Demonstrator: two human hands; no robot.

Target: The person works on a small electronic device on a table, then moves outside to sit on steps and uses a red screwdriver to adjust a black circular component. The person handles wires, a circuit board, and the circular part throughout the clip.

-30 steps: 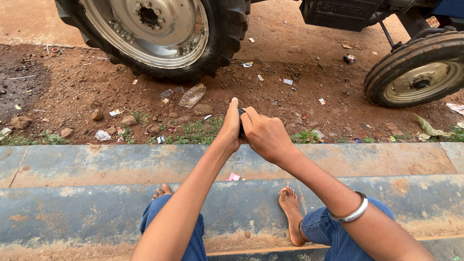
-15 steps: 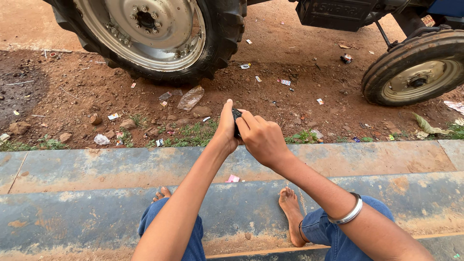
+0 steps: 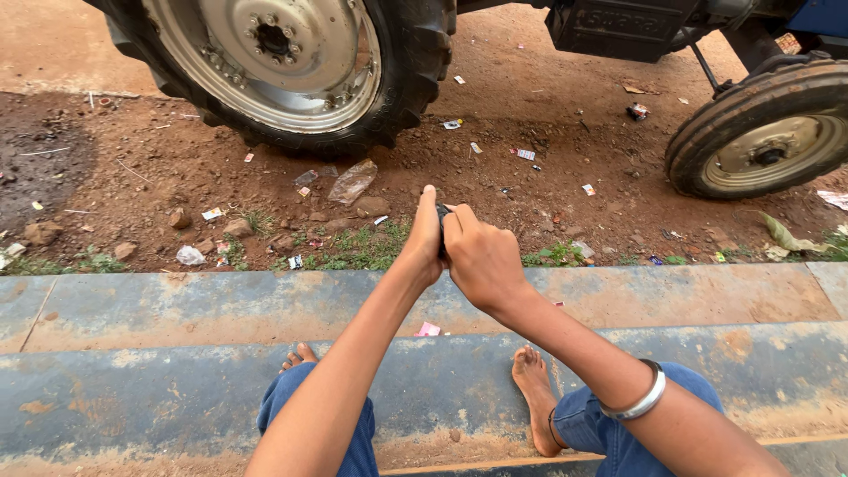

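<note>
Both hands met out in front of the knees: the left hand (image 3: pixel 425 237) and right hand (image 3: pixel 481 261) were closed together around one small dark object (image 3: pixel 441 231) (too hidden to identify). One silver bangle (image 3: pixel 638 399) ringed the right forearm. Two bare feet rested on the blue steps (image 3: pixel 177 371); two tractor wheels, one large (image 3: pixel 283 62), one small (image 3: pixel 764 132), stood on the littered red dirt.

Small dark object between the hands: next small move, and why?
Probably part the hands slightly, thumbs back, so the object shows. The left hand and right hand are pressed together around the small dark object, held out over the blue steps. Only a sliver of it shows between them, too little to tell what it is or how it is gripped.
</note>
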